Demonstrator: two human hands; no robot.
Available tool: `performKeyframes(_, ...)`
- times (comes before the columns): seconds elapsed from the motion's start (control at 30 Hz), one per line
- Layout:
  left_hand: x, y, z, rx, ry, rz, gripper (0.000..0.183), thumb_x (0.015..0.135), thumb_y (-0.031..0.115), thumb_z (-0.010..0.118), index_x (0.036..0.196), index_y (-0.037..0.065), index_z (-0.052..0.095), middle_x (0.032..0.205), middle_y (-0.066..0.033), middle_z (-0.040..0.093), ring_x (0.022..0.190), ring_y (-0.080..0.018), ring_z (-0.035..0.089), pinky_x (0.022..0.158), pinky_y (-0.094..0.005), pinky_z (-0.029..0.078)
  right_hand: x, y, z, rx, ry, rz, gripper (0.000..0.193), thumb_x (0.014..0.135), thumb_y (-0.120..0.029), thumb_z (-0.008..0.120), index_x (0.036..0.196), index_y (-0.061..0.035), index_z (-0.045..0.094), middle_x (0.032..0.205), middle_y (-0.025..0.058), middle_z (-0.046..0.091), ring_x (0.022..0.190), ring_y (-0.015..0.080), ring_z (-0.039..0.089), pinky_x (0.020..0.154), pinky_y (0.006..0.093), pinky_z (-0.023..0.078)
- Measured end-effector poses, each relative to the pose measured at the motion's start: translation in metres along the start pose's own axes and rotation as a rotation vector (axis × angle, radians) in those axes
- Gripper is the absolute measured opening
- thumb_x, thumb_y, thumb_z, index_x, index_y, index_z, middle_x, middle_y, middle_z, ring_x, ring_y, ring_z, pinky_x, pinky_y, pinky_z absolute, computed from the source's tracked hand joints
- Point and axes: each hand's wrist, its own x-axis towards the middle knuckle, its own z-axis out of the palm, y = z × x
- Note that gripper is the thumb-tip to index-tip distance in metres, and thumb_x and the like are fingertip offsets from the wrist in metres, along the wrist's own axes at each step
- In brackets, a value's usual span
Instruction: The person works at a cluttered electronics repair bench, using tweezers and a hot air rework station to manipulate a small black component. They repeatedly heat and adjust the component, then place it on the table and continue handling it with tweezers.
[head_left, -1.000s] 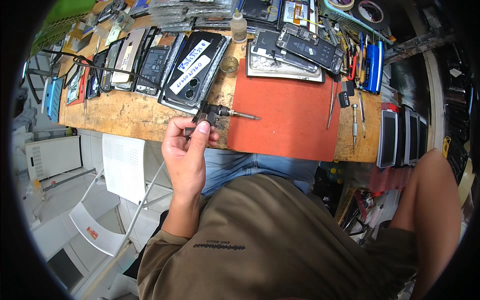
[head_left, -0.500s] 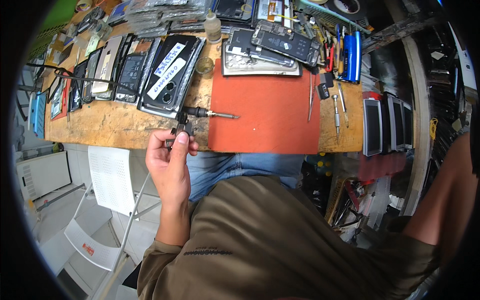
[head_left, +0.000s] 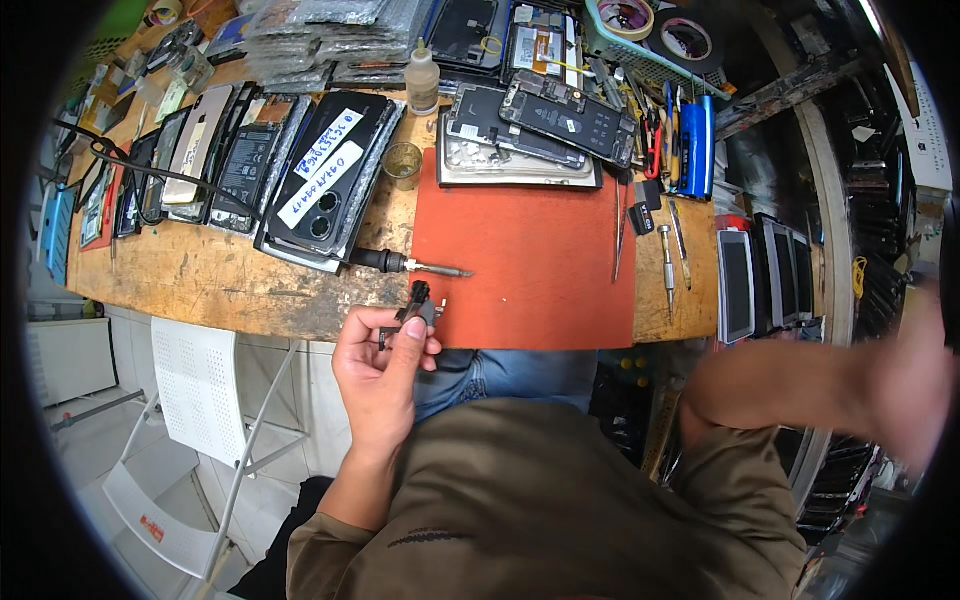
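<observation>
My left hand [head_left: 378, 375] is closed on a small black electronic part [head_left: 420, 303], pinched between thumb and fingers at the table's near edge. What exactly the part is, I cannot make out. Just beyond it lies a soldering iron [head_left: 385, 261], its metal tip resting over the left side of an orange-red mat [head_left: 525, 265]. Far to the right, my right hand [head_left: 912, 385] is raised beside the table and smeared by motion, so its fingers do not show clearly.
Opened phones [head_left: 570, 118] lie stacked behind the mat. Tweezers [head_left: 619, 235] and a screwdriver [head_left: 667, 270] lie at its right. A labelled dark phone [head_left: 335, 185], a small glass cup [head_left: 403, 165] and a bottle [head_left: 422, 78] stand left. A white folding chair [head_left: 200, 390] is below left.
My right arm has swung up and forward at the far right, bringing the hand into view. The left hand, still holding the black part, has shifted right toward the mat. The view has tilted.
</observation>
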Motion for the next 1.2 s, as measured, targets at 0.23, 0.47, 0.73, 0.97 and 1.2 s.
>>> performKeyframes(0.23, 0.007, 0.0, -0.001, 0.072, -0.056, 0.018, 0.013, 0.099, 0.002, 0.067, 0.105, 0.002, 0.055, 0.091, -0.0098, 0.069, 0.076, -0.0126, 0.068, 0.065, -0.0244, 0.057, -0.069, 0.174, 0.062, -0.31, -0.517, 0.219, 0.011, 0.093, -0.005, 0.071, 0.101, 0.0014, 0.073, 0.087, 0.0072, 0.068, 0.076, 0.0148, 0.062, 0.069, 0.0298, 0.05)
performKeyframes(0.47, 0.025, -0.001, -0.023, 0.808, 0.192, 0.711, 0.012, 0.095, -0.004, 0.068, 0.103, -0.003, 0.059, 0.102, -0.017, 0.07, 0.092, -0.0258, 0.073, 0.08, -0.0359, 0.059, -0.067, 0.192, 0.043, -0.436, -0.537, 0.174, 0.006, 0.09, -0.004, 0.072, 0.095, -0.001, 0.074, 0.08, 0.007, 0.065, 0.063, 0.016, 0.06, 0.057, 0.0299, 0.048)
performKeyframes(0.73, 0.045, -0.007, -0.014, 1.044, 0.063, 0.807, 0.014, 0.09, -0.008, 0.068, 0.101, -0.003, 0.06, 0.098, -0.0184, 0.071, 0.101, -0.0351, 0.074, 0.084, -0.0399, 0.058, -0.075, 0.22, 0.027, -0.421, -0.197, 0.143, 0.005, 0.089, 0.001, 0.073, 0.093, 0.0003, 0.074, 0.072, 0.0001, 0.06, 0.055, 0.0033, 0.046, 0.049, 0.0224, 0.035)
performKeyframes(0.97, 0.046, -0.008, -0.009, 1.073, 0.142, 0.721, 0.008, 0.094, -0.007, 0.066, 0.101, -0.005, 0.062, 0.107, -0.0209, 0.072, 0.102, -0.0311, 0.074, 0.084, -0.0377, 0.059, -0.077, 0.222, 0.017, -0.436, -0.127, 0.094, 0.004, 0.087, 0.002, 0.073, 0.09, -0.0006, 0.074, 0.071, 0.0014, 0.06, 0.054, 0.0054, 0.047, 0.048, 0.0237, 0.036)
performKeyframes(1.2, 0.036, -0.004, 0.014, 1.003, 0.1, 0.967, 0.014, 0.096, -0.006, 0.066, 0.106, -0.005, 0.057, 0.1, -0.0153, 0.07, 0.085, -0.0188, 0.07, 0.075, -0.0274, 0.057, -0.082, 0.215, 0.026, -0.377, -0.285, 0.096, 0.006, 0.086, 0.0, 0.073, 0.09, -0.0011, 0.069, 0.075, 0.0063, 0.064, 0.06, 0.0155, 0.061, 0.052, 0.0289, 0.048)
